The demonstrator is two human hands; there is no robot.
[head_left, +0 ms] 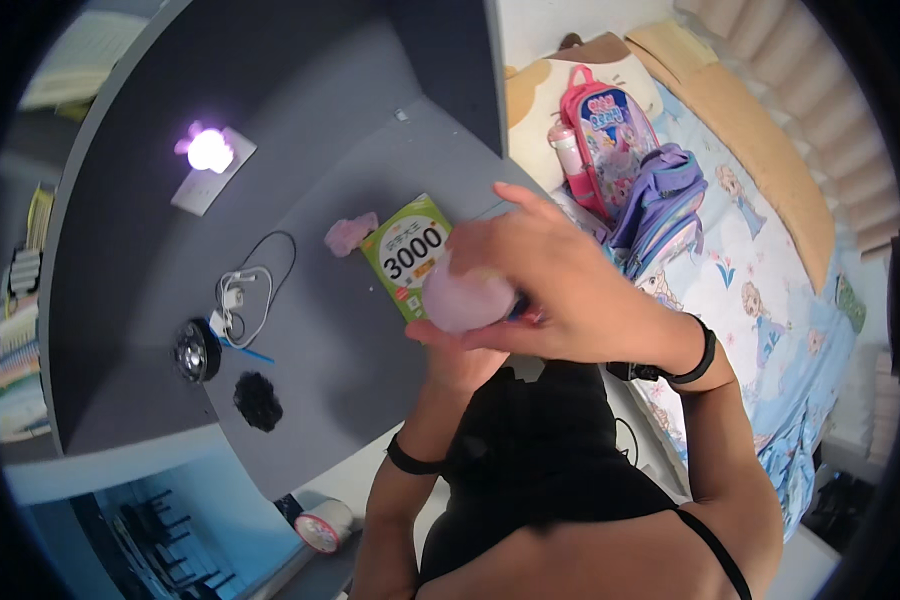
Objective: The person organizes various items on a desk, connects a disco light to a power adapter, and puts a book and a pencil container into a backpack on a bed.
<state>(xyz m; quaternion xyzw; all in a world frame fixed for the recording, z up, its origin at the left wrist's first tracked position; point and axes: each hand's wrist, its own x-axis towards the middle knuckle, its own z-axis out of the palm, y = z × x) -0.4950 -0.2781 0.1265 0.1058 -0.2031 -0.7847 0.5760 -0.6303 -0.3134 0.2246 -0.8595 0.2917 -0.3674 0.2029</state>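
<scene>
So we're holding a round pale pink thing [467, 296] up in front of our chest, over the edge of the gray desk [340, 330]. Our right hand [570, 290] is wrapping over the top of it, fingers curled and gripping it. Our left hand [460, 350] is sitting underneath, mostly hidden, so we can't tell how its fingers are set, only that it's touching the bottom. Honestly we can't make out whether the pink thing is a lid, a ball or a container, so how far along we are is a guess: it's up off the desk and in both hands, and nothing looks opened or taken apart yet. Right behind it a green book [407, 252] is lying on the desk, with a pink fluffy bit [350, 235] beside that and a white charger cable [242, 295] further left.
</scene>
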